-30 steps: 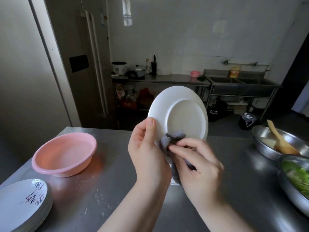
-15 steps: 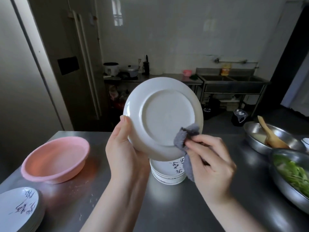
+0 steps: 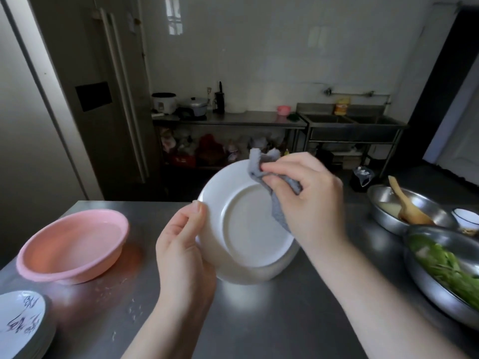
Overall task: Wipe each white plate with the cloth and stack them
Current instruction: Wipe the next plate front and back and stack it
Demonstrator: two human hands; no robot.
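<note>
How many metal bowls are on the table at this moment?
2, both at the right edge of the table: the far bowl with a wooden spoon, and the near bowl with greens, partly cut off. More may lie out of frame.

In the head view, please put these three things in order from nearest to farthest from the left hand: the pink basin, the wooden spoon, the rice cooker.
Measured from the left hand:
1. The pink basin, just to its left on the steel table.
2. The wooden spoon, far to the right, standing in a metal bowl.
3. The rice cooker, on the counter against the back wall.
</note>
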